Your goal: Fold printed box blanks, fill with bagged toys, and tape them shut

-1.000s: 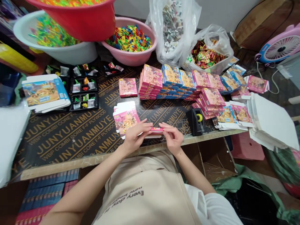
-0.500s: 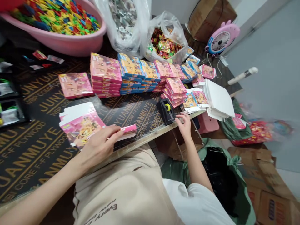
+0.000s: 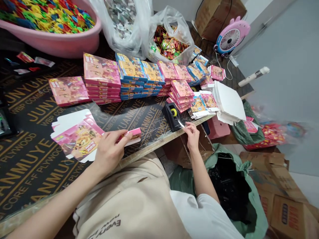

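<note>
My left hand (image 3: pixel 111 147) is closed around a small pink box (image 3: pixel 136 132), whose printed edge and white flap stick out past the fingers. Beside that hand lies a fanned pile of flat pink printed cartons (image 3: pixel 79 139). My right hand (image 3: pixel 192 134) pinches the end of a strip of clear tape (image 3: pixel 181 124) at the front of a black tape dispenser (image 3: pixel 171 116). A yellowish roll (image 3: pixel 173 112) sits in the dispenser, near the table's front edge.
Stacked pink boxes (image 3: pixel 102 71) and blue boxes (image 3: pixel 131 68) form a row across the table. Behind stand a pink tub (image 3: pixel 62 44) of colourful pieces and clear bags (image 3: pixel 185 54). White cartons (image 3: pixel 229 103) are stacked right, above an open green sack (image 3: pixel 259 205) on the floor.
My right hand has closed its fingers on the tape end at the dispenser and a strip now shows. My left hand keeps hold of the small box. The view has shifted slightly.
</note>
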Motion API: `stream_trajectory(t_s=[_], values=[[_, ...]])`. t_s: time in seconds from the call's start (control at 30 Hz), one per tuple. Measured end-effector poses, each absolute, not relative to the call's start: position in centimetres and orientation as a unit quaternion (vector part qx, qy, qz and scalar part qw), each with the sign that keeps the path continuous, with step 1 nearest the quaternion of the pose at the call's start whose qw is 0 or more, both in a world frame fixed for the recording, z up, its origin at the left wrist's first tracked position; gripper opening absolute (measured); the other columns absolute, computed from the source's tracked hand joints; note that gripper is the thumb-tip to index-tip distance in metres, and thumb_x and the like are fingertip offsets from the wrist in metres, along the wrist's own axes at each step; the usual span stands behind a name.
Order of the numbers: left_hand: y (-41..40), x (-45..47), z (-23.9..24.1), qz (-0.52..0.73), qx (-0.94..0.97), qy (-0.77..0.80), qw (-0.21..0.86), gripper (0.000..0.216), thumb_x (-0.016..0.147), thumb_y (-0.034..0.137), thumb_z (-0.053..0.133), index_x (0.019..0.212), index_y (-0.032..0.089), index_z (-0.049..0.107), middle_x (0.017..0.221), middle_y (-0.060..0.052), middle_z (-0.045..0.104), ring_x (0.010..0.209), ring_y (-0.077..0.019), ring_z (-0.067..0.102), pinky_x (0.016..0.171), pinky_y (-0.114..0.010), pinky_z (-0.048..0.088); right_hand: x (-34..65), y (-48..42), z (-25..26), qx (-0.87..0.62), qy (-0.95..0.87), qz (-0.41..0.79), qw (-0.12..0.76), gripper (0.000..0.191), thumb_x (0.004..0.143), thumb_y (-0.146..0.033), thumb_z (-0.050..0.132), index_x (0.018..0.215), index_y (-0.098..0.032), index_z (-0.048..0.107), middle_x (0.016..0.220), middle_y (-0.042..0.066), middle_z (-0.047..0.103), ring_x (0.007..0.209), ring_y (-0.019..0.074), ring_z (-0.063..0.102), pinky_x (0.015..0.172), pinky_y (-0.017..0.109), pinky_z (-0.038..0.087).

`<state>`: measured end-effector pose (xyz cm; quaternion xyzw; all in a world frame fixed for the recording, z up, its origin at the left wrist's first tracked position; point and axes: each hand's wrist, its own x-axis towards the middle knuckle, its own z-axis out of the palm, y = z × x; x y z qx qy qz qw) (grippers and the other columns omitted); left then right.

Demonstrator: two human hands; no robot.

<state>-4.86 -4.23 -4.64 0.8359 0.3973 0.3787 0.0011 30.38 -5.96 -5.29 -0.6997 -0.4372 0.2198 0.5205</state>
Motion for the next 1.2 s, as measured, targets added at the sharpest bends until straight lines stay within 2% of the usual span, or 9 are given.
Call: stream_trajectory(t_s=[0.23, 0.37, 0.47, 0.6, 0.8, 0.9, 1.0, 1.1, 1.2], values=[[-4.2, -4.8, -4.3, 0.404, 0.828, 0.389, 0.020, 0.031, 0.092, 0.010, 0.048, 0.113, 0.024, 0.066, 0.105, -0.011, 0.072, 0.088, -0.0228, 0.066, 0.073, -0.036, 0.051, 30.8, -6.6, -7.8, -0.719, -0.407, 0.222, 0.517, 0.029, 0.066, -0.045, 0.074, 0.062, -0.018, 0.063, 0.091, 0.008, 0.066, 0.090, 0.0217, 0.060, 0.077, 0.033, 0.047], [-4.4, -4.3, -3.9, 0.400, 0.820, 0.409, 0.020, 0.027, 0.094, 0.011, 0.047, 0.110, 0.023, 0.065, 0.101, -0.009, 0.072, 0.089, -0.0206, 0.066, 0.074, -0.033, 0.051, 27.8, -7.2, -6.5, -0.708, -0.359, 0.206, 0.572, 0.029, 0.073, -0.047, 0.070, 0.077, -0.018, 0.068, 0.075, 0.001, 0.061, 0.067, 0.0138, 0.052, 0.064, 0.028, 0.042], [-4.6, -4.0, -3.8, 0.406, 0.813, 0.416, 0.035, 0.023, 0.096, 0.012, 0.048, 0.114, 0.020, 0.061, 0.101, -0.009, 0.071, 0.089, -0.0197, 0.066, 0.076, -0.033, 0.051, 22.5, -7.9, -4.2, -0.643, -0.347, 0.394, 0.558, 0.032, 0.077, -0.046, 0.071, 0.094, -0.020, 0.074, 0.055, -0.006, 0.047, 0.048, 0.0091, 0.034, 0.048, 0.024, 0.026], [-4.5, -4.1, -4.1, 0.406, 0.816, 0.405, 0.076, 0.021, 0.098, 0.013, 0.045, 0.116, 0.019, 0.053, 0.103, -0.009, 0.070, 0.092, -0.0192, 0.066, 0.079, -0.033, 0.050, 15.7, -7.5, -1.3, -0.476, -0.344, 0.671, 0.452, 0.032, 0.073, -0.042, 0.075, 0.096, -0.020, 0.077, 0.044, -0.010, 0.036, 0.041, 0.0062, 0.022, 0.044, 0.025, 0.015], [-4.3, -4.8, -3.7, 0.419, 0.832, 0.357, 0.074, 0.030, 0.093, 0.004, 0.046, 0.120, 0.017, 0.047, 0.109, -0.012, 0.066, 0.098, -0.0193, 0.062, 0.081, -0.033, 0.050, 12.7, -5.7, -1.4, -0.386, -0.271, 0.777, 0.417, 0.025, 0.074, -0.037, 0.074, 0.088, -0.016, 0.078, 0.036, -0.012, 0.032, 0.036, 0.0039, 0.015, 0.042, 0.024, 0.010], [-4.4, -4.9, -3.1, 0.390, 0.849, 0.350, 0.070, 0.034, 0.091, 0.003, 0.044, 0.122, 0.016, 0.051, 0.112, -0.014, 0.066, 0.100, -0.0218, 0.062, 0.081, -0.035, 0.050, 12.7, -5.5, -1.9, -0.382, -0.264, 0.783, 0.413, 0.026, 0.076, -0.039, 0.073, 0.087, -0.015, 0.077, 0.035, -0.012, 0.030, 0.036, 0.0039, 0.014, 0.042, 0.023, 0.011], [-4.3, -4.6, -3.0, 0.411, 0.842, 0.345, 0.063, 0.029, 0.092, 0.010, 0.050, 0.120, 0.017, 0.054, 0.109, -0.014, 0.067, 0.096, -0.0224, 0.062, 0.079, -0.036, 0.050, 12.9, -5.8, -2.2, -0.412, -0.313, 0.755, 0.403, 0.031, 0.079, -0.046, 0.069, 0.085, -0.016, 0.075, 0.037, -0.012, 0.031, 0.036, 0.0048, 0.016, 0.042, 0.024, 0.014], [-4.1, -3.7, -3.3, 0.442, 0.820, 0.362, 0.028, 0.020, 0.093, 0.013, 0.056, 0.113, 0.019, 0.058, 0.099, -0.010, 0.068, 0.085, -0.0192, 0.061, 0.072, -0.033, 0.048, 13.9, -5.8, -2.2, -0.515, -0.463, 0.603, 0.396, 0.041, 0.084, -0.056, 0.065, 0.071, -0.017, 0.070, 0.045, -0.006, 0.042, 0.043, 0.0069, 0.031, 0.046, 0.025, 0.022], [-4.2, -3.1, -2.7, 0.452, 0.805, 0.381, 0.048, 0.018, 0.094, 0.010, 0.056, 0.109, 0.019, 0.060, 0.092, -0.006, 0.069, 0.079, -0.0160, 0.060, 0.068, -0.030, 0.047, 15.7, -5.0, -2.1, -0.593, -0.543, 0.419, 0.423, 0.059, 0.090, -0.068, 0.048, 0.063, -0.018, 0.065, 0.049, -0.003, 0.044, 0.049, 0.0101, 0.040, 0.051, 0.026, 0.028]])
